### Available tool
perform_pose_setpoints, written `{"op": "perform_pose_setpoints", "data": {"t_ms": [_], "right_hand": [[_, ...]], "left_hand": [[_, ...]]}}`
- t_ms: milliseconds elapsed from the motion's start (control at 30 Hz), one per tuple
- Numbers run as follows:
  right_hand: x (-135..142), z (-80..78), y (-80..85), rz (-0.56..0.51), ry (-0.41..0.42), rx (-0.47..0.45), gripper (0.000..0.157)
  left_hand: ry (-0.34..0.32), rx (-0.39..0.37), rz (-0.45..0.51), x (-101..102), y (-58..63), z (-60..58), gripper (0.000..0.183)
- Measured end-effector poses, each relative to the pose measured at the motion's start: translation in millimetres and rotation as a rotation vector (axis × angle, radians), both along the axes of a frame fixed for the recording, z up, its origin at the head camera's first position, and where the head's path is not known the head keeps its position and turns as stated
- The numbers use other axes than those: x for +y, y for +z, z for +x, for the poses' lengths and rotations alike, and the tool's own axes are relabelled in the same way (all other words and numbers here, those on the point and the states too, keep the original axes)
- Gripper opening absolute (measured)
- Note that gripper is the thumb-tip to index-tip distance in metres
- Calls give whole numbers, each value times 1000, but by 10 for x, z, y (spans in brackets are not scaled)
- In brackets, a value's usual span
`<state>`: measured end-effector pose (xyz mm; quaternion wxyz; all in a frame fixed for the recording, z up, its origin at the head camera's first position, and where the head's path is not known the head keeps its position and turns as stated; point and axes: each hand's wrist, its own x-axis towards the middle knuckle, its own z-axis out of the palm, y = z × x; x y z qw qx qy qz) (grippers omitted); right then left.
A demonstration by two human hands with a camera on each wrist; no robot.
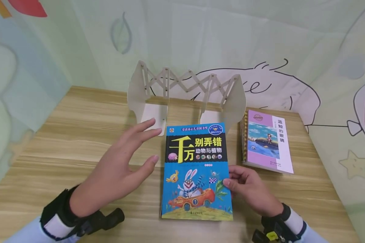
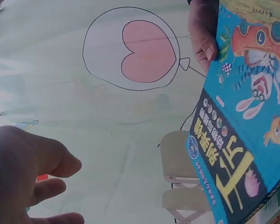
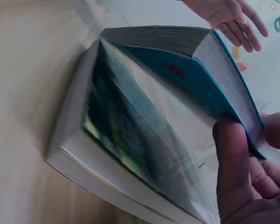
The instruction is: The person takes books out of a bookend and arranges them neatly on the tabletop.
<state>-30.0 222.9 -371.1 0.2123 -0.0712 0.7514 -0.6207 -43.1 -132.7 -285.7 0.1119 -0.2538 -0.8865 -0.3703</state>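
Observation:
A blue children's book [image 1: 197,175] with a rabbit in an orange car on its cover is in front of me at the middle of the table. My right hand [image 1: 251,189] pinches its right edge, thumb on the cover and fingers underneath. In the right wrist view that edge of the blue book [image 3: 186,79] is raised at a slant over a thick book [image 3: 121,135] with a dark green cover. To the left of the blue book, my left hand [image 1: 117,165] hovers with thumb and fingers spread, holding nothing.
A white expandable book rack [image 1: 137,91] with scissor links stands at the back of the wooden table [image 1: 79,135]. To its right lies a stack of books topped by a pink-purple one [image 1: 263,141]. A printed cloth [image 1: 200,37] hangs behind the table.

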Motion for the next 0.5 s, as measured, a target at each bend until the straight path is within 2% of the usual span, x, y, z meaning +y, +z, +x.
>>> {"op": "perform_pose_setpoints", "data": {"t_ms": [67, 233, 500], "right_hand": [[1, -1, -33, -14, 14, -72, 43], [3, 10, -144, -36, 23, -184, 47], [-44, -5, -246, -6, -2, -228, 49]], "left_hand": [[2, -12, -22, 1, -25, -26, 56], [8, -10, -44, -6, -80, -73, 52], [17, -68, -77, -2, -155, -109, 49]]}}
